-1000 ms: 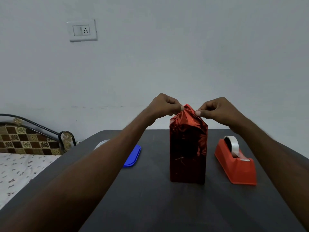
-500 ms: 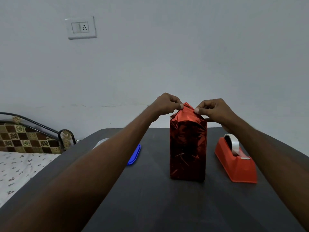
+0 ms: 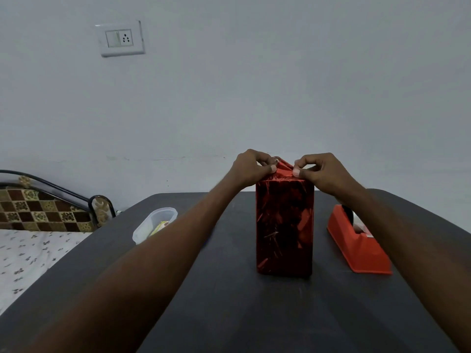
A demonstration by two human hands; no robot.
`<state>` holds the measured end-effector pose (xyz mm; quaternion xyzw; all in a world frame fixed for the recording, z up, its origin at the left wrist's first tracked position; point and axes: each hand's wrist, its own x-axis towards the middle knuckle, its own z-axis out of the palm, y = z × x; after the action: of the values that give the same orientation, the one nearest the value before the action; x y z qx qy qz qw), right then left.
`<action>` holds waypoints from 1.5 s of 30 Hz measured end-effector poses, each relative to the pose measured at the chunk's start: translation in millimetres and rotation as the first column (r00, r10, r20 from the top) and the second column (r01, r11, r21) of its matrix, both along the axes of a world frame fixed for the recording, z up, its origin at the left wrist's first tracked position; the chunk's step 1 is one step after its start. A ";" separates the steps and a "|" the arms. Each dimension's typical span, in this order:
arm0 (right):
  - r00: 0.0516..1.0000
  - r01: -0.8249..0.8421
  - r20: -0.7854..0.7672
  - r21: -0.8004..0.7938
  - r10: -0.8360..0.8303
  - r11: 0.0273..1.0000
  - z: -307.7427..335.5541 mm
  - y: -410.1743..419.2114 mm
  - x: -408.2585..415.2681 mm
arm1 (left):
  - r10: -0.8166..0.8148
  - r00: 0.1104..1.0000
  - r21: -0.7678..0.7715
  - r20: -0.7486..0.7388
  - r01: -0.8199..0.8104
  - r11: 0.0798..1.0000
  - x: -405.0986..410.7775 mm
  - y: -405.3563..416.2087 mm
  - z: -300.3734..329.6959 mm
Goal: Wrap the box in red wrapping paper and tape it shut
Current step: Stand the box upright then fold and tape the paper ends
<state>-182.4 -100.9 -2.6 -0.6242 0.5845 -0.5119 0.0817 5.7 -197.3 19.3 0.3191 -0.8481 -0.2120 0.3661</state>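
A clear container [image 3: 155, 223] sits at the left of the table [image 3: 229, 314]. Mid-table stands the red-wrapped box [image 3: 284, 230], upright; the left hand [image 3: 251, 170] and right hand [image 3: 322, 173] pinch its top paper fold. A red tape dispenser [image 3: 356, 244] lies to the right.

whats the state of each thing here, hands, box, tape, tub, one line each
left hand: pinches the paper flap at the box top
right hand: pinches the same flap from the other side
box: upright on the table, wrapped in red paper, top flap raised, not yet flat
tape dispenser: on the table right of the box, untouched, roll loaded
tub: lid off, something yellow inside
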 end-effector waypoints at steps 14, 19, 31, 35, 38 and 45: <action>0.997 0.025 -0.070 0.010 -0.024 1.000 -1.4 11.8 4.8 | 0.031 0.999 0.023 -0.011 -0.031 0.999 3.1 11.1 -11.1; 0.999 -0.007 -0.051 -0.004 0.007 1.000 -3.0 13.6 4.4 | 0.048 0.998 0.120 -0.051 -0.041 0.992 6.1 14.4 -9.8; 0.986 0.054 -0.161 0.029 -0.049 0.998 2.8 21.2 12.2 | 0.026 0.996 0.261 -0.086 -0.003 0.965 7.9 16.3 -9.2; 0.977 0.110 -0.184 0.003 -0.107 0.994 4.0 20.7 15.4 | 0.030 0.995 0.235 -0.093 -0.007 0.972 7.3 17.0 -10.0; 0.993 0.116 -0.024 -0.042 -0.117 0.992 -0.8 15.5 14.5 | 0.023 0.995 0.212 -0.094 -0.003 0.977 7.6 19.1 -9.6; 0.974 0.105 0.179 0.191 -0.140 0.976 -1.0 -1.0 11.5 | 0.025 0.996 0.212 -0.081 -0.008 0.977 7.1 22.6 -9.8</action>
<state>-170.9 -101.9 -3.7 -0.5246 0.6555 -0.5187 0.1618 12.8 -174.7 9.5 0.3542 -0.8019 -0.3113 0.3669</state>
